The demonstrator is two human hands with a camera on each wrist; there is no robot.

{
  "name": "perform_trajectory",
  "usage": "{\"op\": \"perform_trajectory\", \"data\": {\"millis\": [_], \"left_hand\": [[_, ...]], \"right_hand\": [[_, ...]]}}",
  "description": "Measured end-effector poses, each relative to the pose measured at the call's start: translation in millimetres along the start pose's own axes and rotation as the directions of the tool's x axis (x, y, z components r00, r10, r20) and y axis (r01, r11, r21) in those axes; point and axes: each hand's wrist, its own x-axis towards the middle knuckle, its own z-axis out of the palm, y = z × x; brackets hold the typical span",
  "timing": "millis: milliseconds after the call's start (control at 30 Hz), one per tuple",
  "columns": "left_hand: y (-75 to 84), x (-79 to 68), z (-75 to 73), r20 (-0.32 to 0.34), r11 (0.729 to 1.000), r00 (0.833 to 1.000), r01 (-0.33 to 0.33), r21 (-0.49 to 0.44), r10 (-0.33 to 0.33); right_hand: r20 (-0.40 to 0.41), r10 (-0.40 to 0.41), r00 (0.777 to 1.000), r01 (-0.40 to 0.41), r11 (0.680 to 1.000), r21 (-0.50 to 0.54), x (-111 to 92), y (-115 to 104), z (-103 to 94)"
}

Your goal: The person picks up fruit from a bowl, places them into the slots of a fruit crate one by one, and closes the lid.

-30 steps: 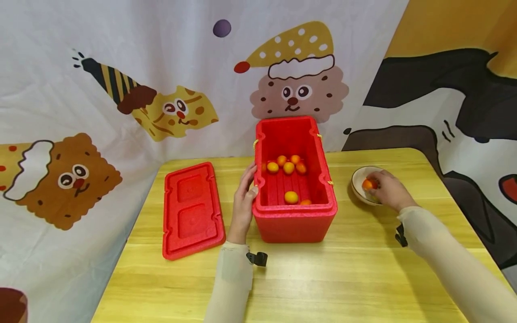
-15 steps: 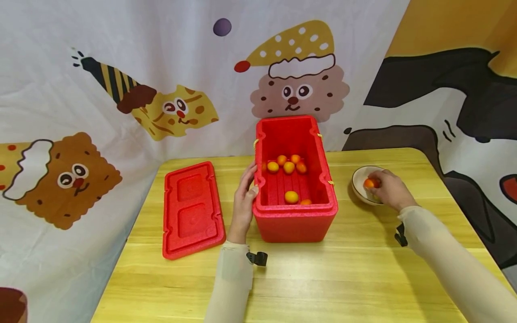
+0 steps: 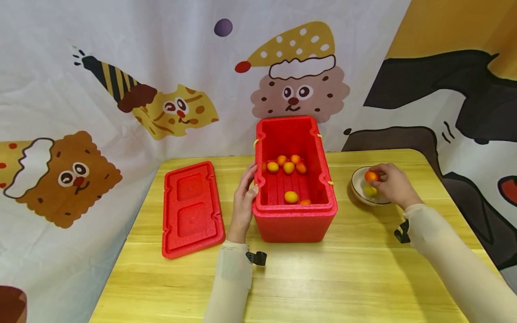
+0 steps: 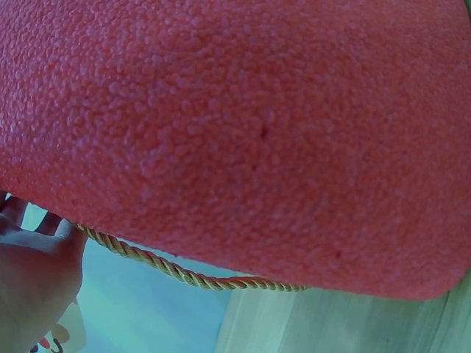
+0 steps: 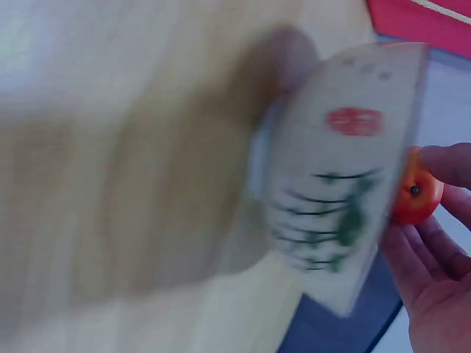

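Note:
A red foam box stands lidless on the table, with several small orange and yellow fruits inside. My left hand rests against its left side, thumb at the rim; its fingers partly show in the left wrist view beside a gold rope handle. To the right, my right hand pinches a small orange fruit between thumb and fingers over a white bowl. A yellow fruit lies in the bowl. The right wrist view shows the held orange fruit beside the painted bowl.
The red lid lies flat on the wooden table, left of the box. A printed cartoon cloth hangs behind the table. Part of a brown object shows at the lower left.
My right hand has lifted the orange fruit slightly up from inside the bowl, uncovering the yellow fruit beneath. The left hand and the box have stayed in place.

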Motion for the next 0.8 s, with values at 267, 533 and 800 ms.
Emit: {"op": "perform_trajectory", "data": {"millis": [267,533,800], "left_hand": [[1.0,0.7,-2.1,0.014,0.999,0.999,-0.033,0.007,0.033],[-15.6,-1.8,-8.1,0.003,1.000,1.000,-0.002,0.019,0.002],[-35.4,0.8,-10.0,-0.007,1.000,1.000,-0.016,-0.002,0.016]], "right_hand": [[-0.096,0.012,0.995,-0.003,0.995,0.096,7,-30,-12.7],[-0.206,-0.016,0.978,0.051,0.985,0.166,15,-81,-30.3],[-0.260,-0.077,0.963,0.138,0.965,0.224,21,-134,-51.6]]}}
